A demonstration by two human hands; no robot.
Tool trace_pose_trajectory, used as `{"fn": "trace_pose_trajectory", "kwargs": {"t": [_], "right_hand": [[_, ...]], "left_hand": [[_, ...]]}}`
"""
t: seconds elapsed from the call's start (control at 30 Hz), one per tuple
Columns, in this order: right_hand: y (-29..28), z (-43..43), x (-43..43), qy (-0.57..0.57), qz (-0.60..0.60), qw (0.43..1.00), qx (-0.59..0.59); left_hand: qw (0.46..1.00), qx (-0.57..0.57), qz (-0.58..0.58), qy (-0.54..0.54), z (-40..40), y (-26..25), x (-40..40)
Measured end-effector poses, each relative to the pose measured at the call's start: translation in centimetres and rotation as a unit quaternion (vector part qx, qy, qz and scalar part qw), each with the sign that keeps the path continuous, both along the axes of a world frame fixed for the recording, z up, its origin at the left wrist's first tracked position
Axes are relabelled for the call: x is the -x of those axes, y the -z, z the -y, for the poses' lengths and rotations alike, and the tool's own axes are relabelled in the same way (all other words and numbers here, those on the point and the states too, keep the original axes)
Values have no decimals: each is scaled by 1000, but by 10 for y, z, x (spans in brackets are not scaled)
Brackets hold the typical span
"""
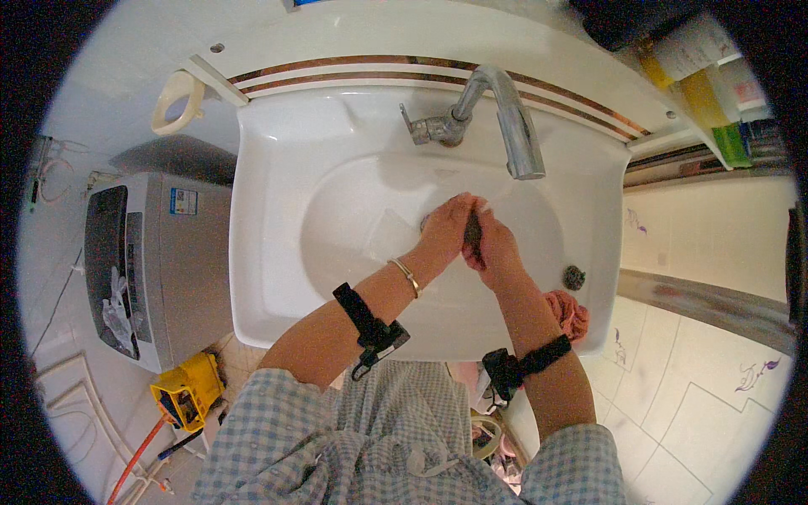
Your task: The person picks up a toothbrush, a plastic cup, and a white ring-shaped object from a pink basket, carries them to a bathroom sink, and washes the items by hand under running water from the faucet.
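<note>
Above the bowl of a white washbasin [271,252], my left hand [447,221] and my right hand [497,243] are pressed together. Between them they hold a small dark object [472,232], mostly covered by the fingers, so its kind is unclear. The chrome tap [521,139] arches down just beyond my hands; whether water runs is not plain. On the basin's right ledge lies a dark scouring ball [574,277]. A crumpled pink cloth [568,315] sits nearer to me, partly behind my right forearm.
A grey washing machine [189,265] stands left of the basin, with a clear plastic bag [117,309] on its lid. Below it is a yellow mop bucket [189,388]. Bottles [707,95] stand on a shelf at upper right. A cream ring holder [178,104] hangs at upper left.
</note>
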State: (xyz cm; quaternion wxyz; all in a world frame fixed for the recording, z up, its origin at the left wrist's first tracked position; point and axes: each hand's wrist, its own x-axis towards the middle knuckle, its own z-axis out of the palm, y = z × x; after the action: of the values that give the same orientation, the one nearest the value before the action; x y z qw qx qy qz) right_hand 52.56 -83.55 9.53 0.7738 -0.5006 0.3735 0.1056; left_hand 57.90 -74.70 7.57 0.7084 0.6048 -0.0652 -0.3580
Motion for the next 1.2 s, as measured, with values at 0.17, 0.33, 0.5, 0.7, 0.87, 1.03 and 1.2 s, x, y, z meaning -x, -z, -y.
{"fn": "trace_pose_trajectory", "kwargs": {"t": [0.17, 0.33, 0.5, 0.7, 0.87, 1.03, 1.2], "right_hand": [[8, 9, -1, 51, 5, 998, -21], [-1, -8, -3, 88, 4, 994, -59], [-3, 2, 2, -37, 55, 992, -110], [2, 7, -3, 46, 37, 973, -224], [23, 13, -6, 107, 77, 964, -230], [24, 15, -11, 96, 4, 976, -193], [23, 5, -19, 154, 99, 938, -295]], "left_hand": [[972, -51, 227, -25, 2, -4, 10], [987, -107, 118, -38, 4, -14, 2], [998, 11, -52, -21, 0, 1, -10], [996, 13, 39, 76, -14, 7, -15], [961, 4, 268, 74, -20, 0, -11], [878, -78, 460, 109, -25, -10, -8], [883, -79, 460, 43, -8, -15, -18]]}}
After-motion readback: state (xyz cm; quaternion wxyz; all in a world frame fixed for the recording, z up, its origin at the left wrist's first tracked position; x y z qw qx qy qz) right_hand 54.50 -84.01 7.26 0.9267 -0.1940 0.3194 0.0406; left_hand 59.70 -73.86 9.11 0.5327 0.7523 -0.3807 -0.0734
